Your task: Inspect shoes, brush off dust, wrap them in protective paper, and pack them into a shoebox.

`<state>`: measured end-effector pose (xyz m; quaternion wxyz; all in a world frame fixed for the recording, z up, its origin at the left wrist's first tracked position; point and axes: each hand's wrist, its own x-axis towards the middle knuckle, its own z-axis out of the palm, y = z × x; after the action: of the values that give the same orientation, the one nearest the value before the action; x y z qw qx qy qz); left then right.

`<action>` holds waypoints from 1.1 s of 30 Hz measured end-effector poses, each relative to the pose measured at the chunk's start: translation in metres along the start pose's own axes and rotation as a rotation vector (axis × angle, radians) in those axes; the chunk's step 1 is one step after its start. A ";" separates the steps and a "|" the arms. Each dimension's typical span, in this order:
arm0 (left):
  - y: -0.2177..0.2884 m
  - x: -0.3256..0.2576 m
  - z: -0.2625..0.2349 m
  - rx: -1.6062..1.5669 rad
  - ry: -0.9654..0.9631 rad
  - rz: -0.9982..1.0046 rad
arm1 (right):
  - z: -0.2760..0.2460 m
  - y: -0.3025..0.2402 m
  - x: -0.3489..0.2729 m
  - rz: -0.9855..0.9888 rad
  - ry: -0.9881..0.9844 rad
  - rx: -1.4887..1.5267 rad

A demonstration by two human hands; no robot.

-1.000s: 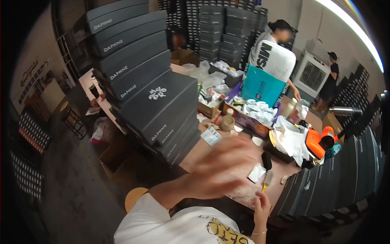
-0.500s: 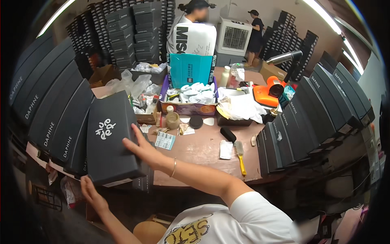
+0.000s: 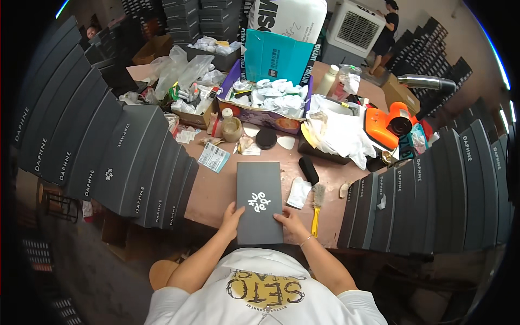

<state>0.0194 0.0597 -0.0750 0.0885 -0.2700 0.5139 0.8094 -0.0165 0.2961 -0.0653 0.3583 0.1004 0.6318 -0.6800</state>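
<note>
A dark grey shoebox [image 3: 259, 179] with white lettering on its lid lies lengthwise at the front edge of the table, before my body. My left hand [image 3: 232, 221] grips its left side, thumb on the lid's edge. On the opposite side my right hand [image 3: 292, 223] holds it, with the thumb on top and the fingers partly hidden at the side. The lid looks closed, so the inside is hidden. Right of the box lie a yellow-handled brush [image 3: 317, 208], a folded white paper [image 3: 298, 193] and a black oblong brush or pad [image 3: 309, 170].
Stacks of similar shoeboxes flank me, left [image 3: 122, 162] and right [image 3: 428, 200]. Behind are a purple carton [image 3: 265, 118] of white crumpled paper, a glue jar [image 3: 232, 130], a label sheet [image 3: 214, 157] and an orange device [image 3: 385, 127]. A person [image 3: 385, 32] stands by an air cooler [image 3: 355, 27].
Both hands have come from the left stack to the middle front, a shoebox between them. My right arm no longer reaches across. The head view has shifted, and the stacks look rearranged within it.
</note>
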 end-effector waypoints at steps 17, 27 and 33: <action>0.149 0.028 -0.048 1.146 0.115 0.630 | 0.056 -0.084 0.006 -0.595 0.247 -1.037; 0.061 0.083 0.045 1.694 -0.822 0.880 | 0.032 -0.031 0.016 -0.449 0.009 -1.516; 0.073 0.078 0.051 1.677 -0.804 0.640 | 0.016 -0.099 -0.023 -0.606 0.039 -1.473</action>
<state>-0.0946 0.0606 -0.0426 0.1963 0.3278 0.9023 0.1997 -0.0558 0.2841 0.0286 0.1212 -0.3266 0.9247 -0.1535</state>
